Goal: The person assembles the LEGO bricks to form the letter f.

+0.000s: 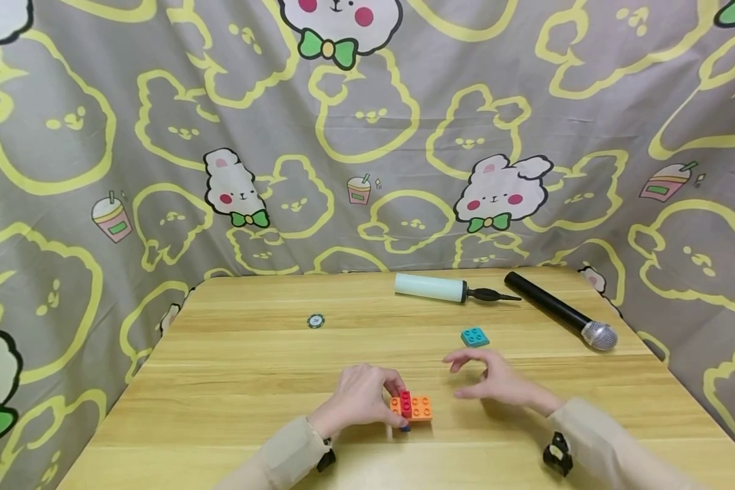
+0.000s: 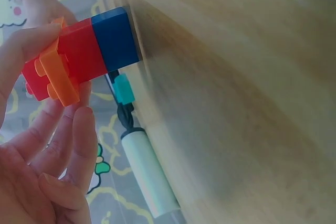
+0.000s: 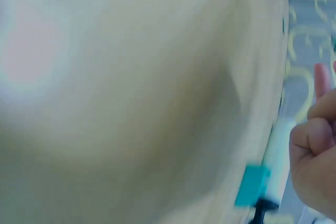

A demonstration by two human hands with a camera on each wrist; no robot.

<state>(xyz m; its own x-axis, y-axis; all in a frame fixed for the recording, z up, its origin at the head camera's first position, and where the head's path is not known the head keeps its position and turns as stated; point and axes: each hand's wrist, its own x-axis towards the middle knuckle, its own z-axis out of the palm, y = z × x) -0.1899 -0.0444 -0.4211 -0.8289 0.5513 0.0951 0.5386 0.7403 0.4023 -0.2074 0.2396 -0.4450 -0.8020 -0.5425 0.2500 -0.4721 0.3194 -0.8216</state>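
Observation:
My left hand (image 1: pixel 356 400) pinches a small stack of toy building bricks low over the front of the table, between thumb and fingers. In the left wrist view the stack has a blue brick (image 2: pixel 115 39) at the table end, a red brick (image 2: pixel 83 51) against it, an orange brick (image 2: pixel 60 76) beyond, and more red past that. Right of the stack, my right hand (image 1: pixel 503 381) hovers with loosely bent fingers and holds nothing. Just beyond its fingers a teal brick (image 1: pixel 474 337) lies studs up on the table. In the right wrist view the picture is blurred.
A pale blue hand pump (image 1: pixel 430 287) with a black nozzle lies at the back of the wooden table (image 1: pixel 233 354). To its right is a black microphone (image 1: pixel 551 306) with a silver head. A round chip (image 1: pixel 316 320) lies back left. Patterned cloth (image 1: pixel 367 136) hangs behind.

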